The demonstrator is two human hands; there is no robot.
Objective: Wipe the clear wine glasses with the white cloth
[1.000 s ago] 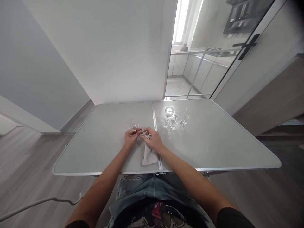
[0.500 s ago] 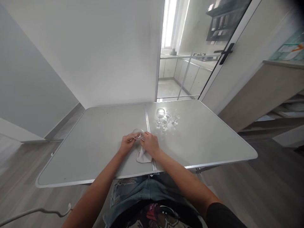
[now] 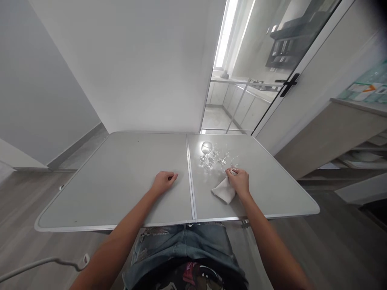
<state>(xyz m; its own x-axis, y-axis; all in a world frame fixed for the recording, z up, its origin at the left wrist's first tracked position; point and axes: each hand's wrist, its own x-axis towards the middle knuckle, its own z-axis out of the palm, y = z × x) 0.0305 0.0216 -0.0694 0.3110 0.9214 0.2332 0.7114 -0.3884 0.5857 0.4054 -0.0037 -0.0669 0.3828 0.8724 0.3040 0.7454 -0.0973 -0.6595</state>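
Head view: right hand [image 3: 240,181] at 2 o'clock, fingers pinching cloth [image 3: 224,190] and small glass [image 3: 232,169] — set down gently, clear of glasses [image 3: 211,155]; left hand [image 3: 163,181] curled, empty on table [image 3: 121,181].

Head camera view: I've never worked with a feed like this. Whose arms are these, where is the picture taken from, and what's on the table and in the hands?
There is no machine here. The camera sits on a person's head and looks forward and down, so the two bare arms rising from the bottom edge are that person's own.

In front is a grey folding table with a seam down its middle. The left hand rests on the table, loosely curled and holding nothing that shows. The right hand lies right of the seam, gripping a white cloth. Its fingertips are by a small glass; whether they hold it is too small to tell. Beyond it stands a cluster of small stemmed glasses, the largest at the left.
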